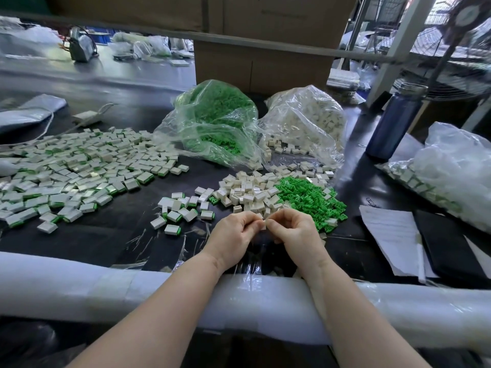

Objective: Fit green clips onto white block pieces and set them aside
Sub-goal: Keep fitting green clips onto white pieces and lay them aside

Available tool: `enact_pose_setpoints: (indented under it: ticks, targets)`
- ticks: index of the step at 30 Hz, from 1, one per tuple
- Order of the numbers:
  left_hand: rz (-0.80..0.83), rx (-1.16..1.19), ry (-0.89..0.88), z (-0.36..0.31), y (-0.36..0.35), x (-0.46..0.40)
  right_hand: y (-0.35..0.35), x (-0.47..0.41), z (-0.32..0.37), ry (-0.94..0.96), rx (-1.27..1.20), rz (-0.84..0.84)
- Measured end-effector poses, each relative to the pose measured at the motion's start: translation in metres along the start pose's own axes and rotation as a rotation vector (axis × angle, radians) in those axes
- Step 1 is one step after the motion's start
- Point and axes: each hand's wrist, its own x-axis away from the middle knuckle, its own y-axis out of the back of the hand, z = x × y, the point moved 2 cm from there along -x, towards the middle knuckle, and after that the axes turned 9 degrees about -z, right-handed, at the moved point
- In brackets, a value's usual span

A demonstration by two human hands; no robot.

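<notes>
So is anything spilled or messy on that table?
Yes. White block pieces have tumbled out of the open mouth of the clear bag of white blocks onto the black table. One lone green clip lies among the white pieces, away from the green clip pile. Both hands pinch one small piece.

No readable text, labels or brands anywhere, faint lines of print on the white paper sheet (390, 235) at right too blurred to make out
</notes>
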Motion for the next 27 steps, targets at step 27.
enact_pose_setpoints:
  ticks: [27]
  targets:
    - [-0.018, -0.136, -0.022, 0.0011, 0.001, -0.0002, 0.0006, -0.0014, -0.0039, 0.009, 0.147, 0.026]
